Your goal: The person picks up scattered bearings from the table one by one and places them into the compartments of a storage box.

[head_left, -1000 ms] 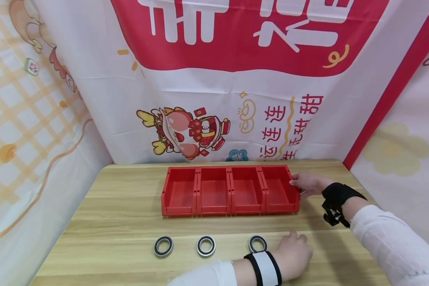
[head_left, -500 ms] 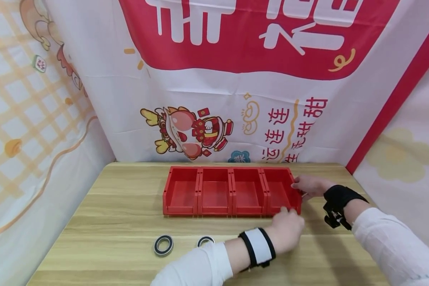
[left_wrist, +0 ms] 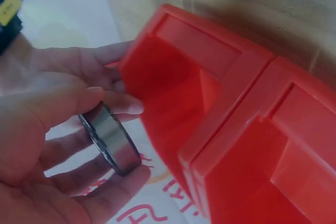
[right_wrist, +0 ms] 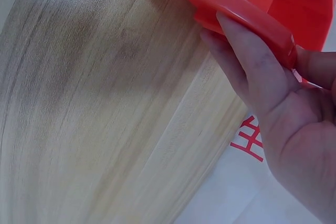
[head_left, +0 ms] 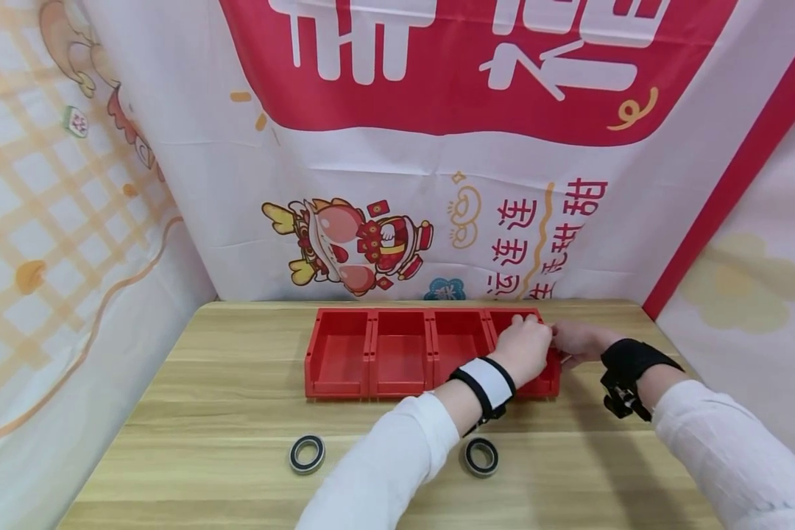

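My left hand [head_left: 525, 349] is over the rightmost compartment of a red bin row [head_left: 400, 388]. Between its thumb and fingers it pinches a ball bearing [left_wrist: 116, 142], a steel ring with a dark edge, held on its side by the bin's opening. My right hand [head_left: 578, 343] grips the outer side wall of the same compartment; in the right wrist view its thumb is at the rim and its fingers [right_wrist: 257, 59] lie along the outside. Two more bearings lie flat on the table, one at left [head_left: 307, 454] and another [head_left: 481, 456] near the left forearm.
The bins stand towards the back of a wooden table [head_left: 192, 412], near a printed cloth hanging [head_left: 225, 243]. The left sleeve [head_left: 387, 464] covers part of the table between the two bearings. A red compartment wall [left_wrist: 231, 103] separates neighbouring bins.
My left hand has moved up and away from the table's front right to the rightmost compartment. As the forearm shifted, it uncovered one bearing and covered another. The right hand stays on the bin.
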Motion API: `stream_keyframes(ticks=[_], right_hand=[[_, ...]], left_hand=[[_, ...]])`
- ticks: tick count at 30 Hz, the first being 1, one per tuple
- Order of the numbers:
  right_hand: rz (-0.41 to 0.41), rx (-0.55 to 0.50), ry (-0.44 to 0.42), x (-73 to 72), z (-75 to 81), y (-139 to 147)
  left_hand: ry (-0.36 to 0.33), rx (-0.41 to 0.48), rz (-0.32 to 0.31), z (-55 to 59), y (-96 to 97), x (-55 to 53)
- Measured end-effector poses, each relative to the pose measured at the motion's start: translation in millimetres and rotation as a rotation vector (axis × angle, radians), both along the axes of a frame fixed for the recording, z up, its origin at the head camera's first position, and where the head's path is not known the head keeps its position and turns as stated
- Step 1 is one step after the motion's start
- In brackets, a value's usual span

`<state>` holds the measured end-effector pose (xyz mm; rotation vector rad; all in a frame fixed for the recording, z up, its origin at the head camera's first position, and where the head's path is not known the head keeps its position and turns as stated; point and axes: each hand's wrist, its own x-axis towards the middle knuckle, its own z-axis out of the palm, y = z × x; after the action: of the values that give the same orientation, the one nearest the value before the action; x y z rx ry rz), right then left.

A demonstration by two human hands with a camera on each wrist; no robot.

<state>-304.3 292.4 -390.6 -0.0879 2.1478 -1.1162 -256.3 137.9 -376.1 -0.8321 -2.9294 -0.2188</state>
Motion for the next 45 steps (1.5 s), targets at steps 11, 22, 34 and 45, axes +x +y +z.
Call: stream_keyframes(ticks=[11, 22, 34, 45], right_hand=[[-0.014, -0.002, -0.042, 0.9, 3.4, 5], [-0.012, 0.047, 0.010, 1.6, -4.0, 0], [-0.015, 0.059, 0.004, 0.8, -1.6, -1], [-0.028, 0.081, 0.006, 0.1, 1.8, -2]], left_hand=[[0.124, -0.039, 0.050, -37.7, 22.3, -13.8], [0.080, -0.144, 0.136, -68.5, 24.2, -22.3], [-0.024, -0.248, 0.165, -64.1, 30.5, -13.7], [-0.105, -0.206, 0.225, -63.1, 36.8, -14.9]])
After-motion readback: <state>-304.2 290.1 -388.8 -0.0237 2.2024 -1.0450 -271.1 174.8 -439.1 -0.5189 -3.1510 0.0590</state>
